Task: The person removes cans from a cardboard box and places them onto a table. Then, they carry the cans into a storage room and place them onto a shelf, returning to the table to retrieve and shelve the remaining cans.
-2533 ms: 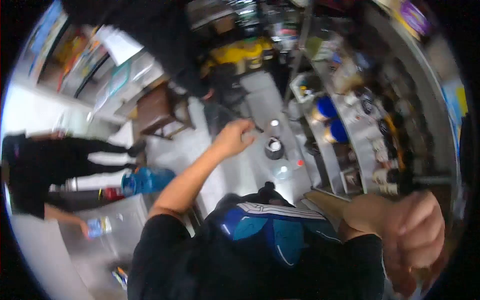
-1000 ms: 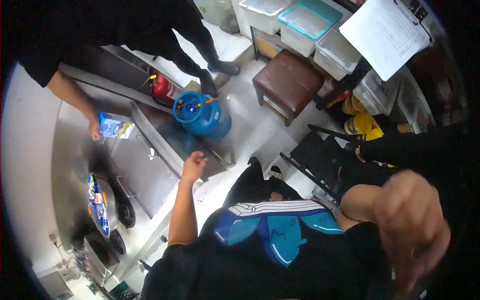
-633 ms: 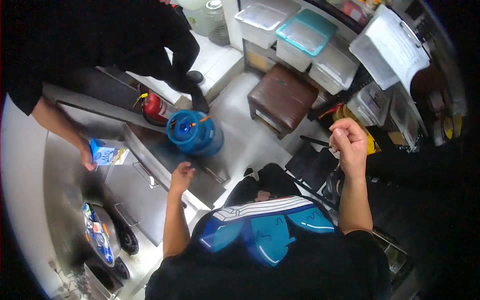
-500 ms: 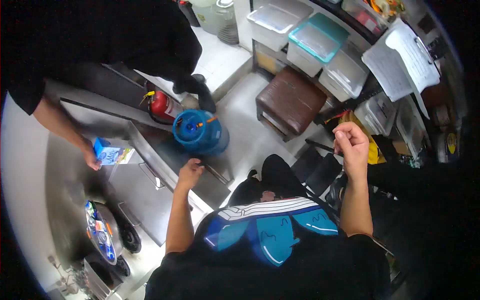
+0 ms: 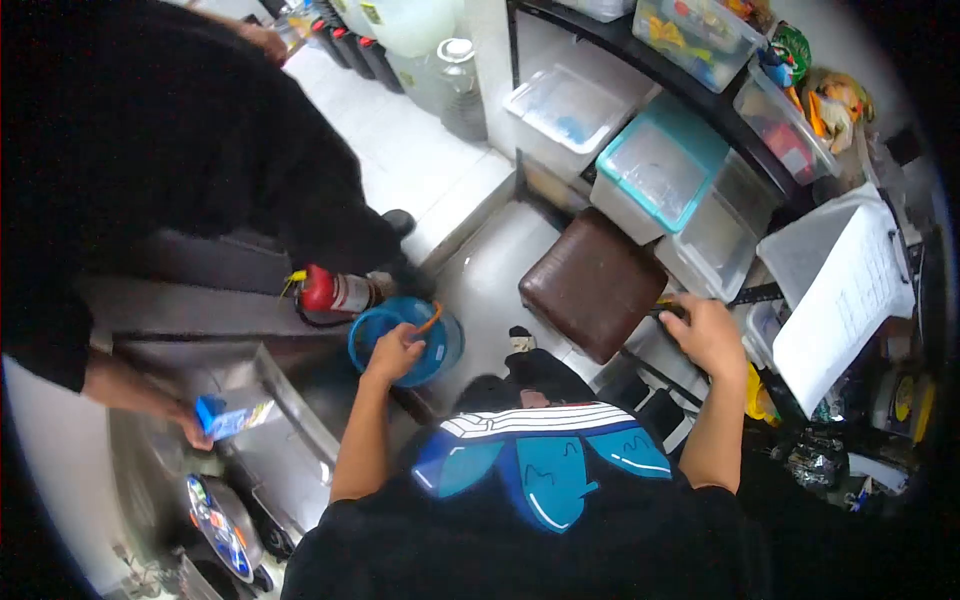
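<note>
My left hand (image 5: 397, 352) is closed, fingers curled, in front of the blue gas cylinder (image 5: 440, 350); what it holds, if anything, is hidden. At the right side of the brown stool (image 5: 592, 283), my right hand (image 5: 706, 335) reaches out with thumb and forefinger slightly apart and nothing clearly held. A small yellow strip shows by its fingertips. Another person's hand (image 5: 197, 428) at the left holds a blue and white carton (image 5: 235, 418) over a metal counter (image 5: 300, 480).
A red fire extinguisher (image 5: 335, 292) stands behind the cylinder. Lidded plastic boxes (image 5: 660, 165) fill the rack beyond the stool. A clipboard with papers (image 5: 840, 300) hangs at right. The other person's dark-clothed body (image 5: 200, 130) occupies the upper left. A metal pan (image 5: 225, 525) sits lower left.
The view has shifted, so the carton and stool appear lower. My left hand now overlaps the cylinder, and my right hand has come beside the stool, its fingers less curled.
</note>
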`<move>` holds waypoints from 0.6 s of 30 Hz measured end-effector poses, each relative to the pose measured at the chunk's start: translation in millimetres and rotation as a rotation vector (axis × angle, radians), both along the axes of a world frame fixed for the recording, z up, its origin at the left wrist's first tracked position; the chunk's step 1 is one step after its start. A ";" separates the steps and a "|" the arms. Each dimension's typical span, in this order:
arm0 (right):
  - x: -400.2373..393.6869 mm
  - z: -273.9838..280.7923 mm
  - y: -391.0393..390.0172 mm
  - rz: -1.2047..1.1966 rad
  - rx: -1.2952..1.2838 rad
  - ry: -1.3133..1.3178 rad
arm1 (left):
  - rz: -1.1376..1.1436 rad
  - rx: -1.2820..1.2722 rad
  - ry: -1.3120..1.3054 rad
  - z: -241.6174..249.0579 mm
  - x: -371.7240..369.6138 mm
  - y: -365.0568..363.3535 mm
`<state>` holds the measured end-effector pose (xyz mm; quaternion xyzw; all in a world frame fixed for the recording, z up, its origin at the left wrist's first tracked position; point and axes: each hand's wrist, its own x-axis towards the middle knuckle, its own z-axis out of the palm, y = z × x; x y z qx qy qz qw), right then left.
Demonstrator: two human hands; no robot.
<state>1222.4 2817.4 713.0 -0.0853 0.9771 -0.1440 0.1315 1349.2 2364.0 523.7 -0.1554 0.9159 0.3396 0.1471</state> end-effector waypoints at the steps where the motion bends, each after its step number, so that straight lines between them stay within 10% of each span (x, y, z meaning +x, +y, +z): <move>1: -14.6 0.1 3.3 -0.018 0.182 -0.164 | -0.021 -0.030 -0.037 3.7 -16.9 -3.1; 7: -83.6 -17.9 31.7 -0.302 0.079 -0.682 | 0.027 0.123 -0.075 40.7 -122.0 -3.9; 18: -281.3 -2.6 -160.7 0.479 -0.354 0.013 | -0.281 0.004 0.024 30.7 -457.8 -42.5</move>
